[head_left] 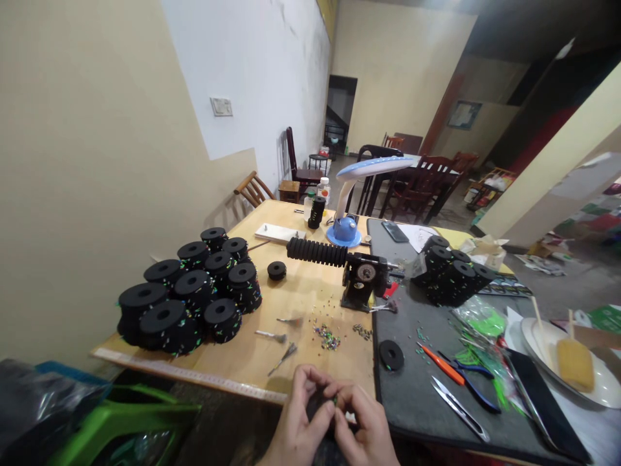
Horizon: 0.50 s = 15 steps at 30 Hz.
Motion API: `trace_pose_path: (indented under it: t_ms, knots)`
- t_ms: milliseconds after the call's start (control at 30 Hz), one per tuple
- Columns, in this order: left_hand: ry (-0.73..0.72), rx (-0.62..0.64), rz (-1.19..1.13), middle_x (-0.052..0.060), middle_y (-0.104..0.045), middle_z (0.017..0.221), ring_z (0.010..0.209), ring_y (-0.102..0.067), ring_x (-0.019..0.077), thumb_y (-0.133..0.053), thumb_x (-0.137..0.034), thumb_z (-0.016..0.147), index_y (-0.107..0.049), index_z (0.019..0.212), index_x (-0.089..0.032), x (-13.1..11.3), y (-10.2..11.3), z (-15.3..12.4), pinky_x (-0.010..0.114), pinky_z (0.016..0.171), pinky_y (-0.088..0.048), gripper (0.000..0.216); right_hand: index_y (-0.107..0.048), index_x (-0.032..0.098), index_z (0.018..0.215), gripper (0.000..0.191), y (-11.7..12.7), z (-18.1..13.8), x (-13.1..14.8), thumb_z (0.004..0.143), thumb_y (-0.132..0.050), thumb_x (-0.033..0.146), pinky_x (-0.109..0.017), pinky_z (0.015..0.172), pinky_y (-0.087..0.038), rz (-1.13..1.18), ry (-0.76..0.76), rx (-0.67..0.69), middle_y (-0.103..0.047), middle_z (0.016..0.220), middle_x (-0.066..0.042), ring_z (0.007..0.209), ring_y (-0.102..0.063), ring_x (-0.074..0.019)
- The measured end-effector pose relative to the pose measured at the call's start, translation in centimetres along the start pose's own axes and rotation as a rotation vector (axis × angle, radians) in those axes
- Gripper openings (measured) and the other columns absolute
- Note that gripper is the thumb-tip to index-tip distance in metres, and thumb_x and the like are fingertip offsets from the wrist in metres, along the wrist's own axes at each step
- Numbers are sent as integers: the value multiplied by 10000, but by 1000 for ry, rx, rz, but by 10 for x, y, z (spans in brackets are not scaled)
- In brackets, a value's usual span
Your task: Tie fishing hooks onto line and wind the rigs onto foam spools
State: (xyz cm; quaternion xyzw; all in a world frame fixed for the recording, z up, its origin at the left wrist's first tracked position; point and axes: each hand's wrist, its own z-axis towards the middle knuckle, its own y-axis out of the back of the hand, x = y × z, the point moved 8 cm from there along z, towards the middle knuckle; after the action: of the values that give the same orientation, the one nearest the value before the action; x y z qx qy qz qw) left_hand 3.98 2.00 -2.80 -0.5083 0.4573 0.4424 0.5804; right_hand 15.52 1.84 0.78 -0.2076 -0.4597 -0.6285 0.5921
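At the front edge of the table, my left hand (303,417) is closed round a black foam spool (316,406), most of it hidden by the fingers. My right hand (361,421) meets it there, fingertips pinched; what they grip is too small to make out. A speck of green shows between the hands. Just beyond them lie a heap of small coloured beads (327,336), a little pile of metallic pieces (361,331) and several thin bundles of wire-like pieces (283,358). A loose black spool (391,355) rests on the grey mat to the right.
Stacks of black spools (189,291) fill the table's left side, with more stacks (451,272) at right. A black clamp device (366,278) carries a row of discs. Behind it stands a blue lamp (345,230). Pliers (473,382), a craft knife (458,408) and a plate (604,388) lie right.
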Motion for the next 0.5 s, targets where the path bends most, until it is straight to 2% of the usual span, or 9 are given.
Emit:
trace_pose_path:
  t_ms: [233,400,500]
  knots:
    - [-34,68,21,41,-576,983,1016,-579,219,-561,-208,872,-475,1035,-215,-2,-1,1,346,920,-441,184,-547,220,797,86,3,-4,-14,860,-553,161,-240,691,-538,90,-87,-45,-704,892,-78,798,-691,-190]
    - [-80,99,101,79,-590,1081,1093,-574,245,-578,-147,817,-458,1110,-202,-6,1,1,383,976,-427,321,-586,191,737,248,3,-9,-38,881,-615,390,-318,710,-559,321,-315,-134,-711,919,-124,860,-680,-248]
    - [-73,49,168,85,-605,1092,1108,-579,252,-581,-99,773,-468,1107,-200,-7,5,1,399,990,-431,366,-600,180,754,313,3,-14,-52,845,-660,473,-300,650,-554,443,-440,-210,-706,931,-105,732,-666,-201]
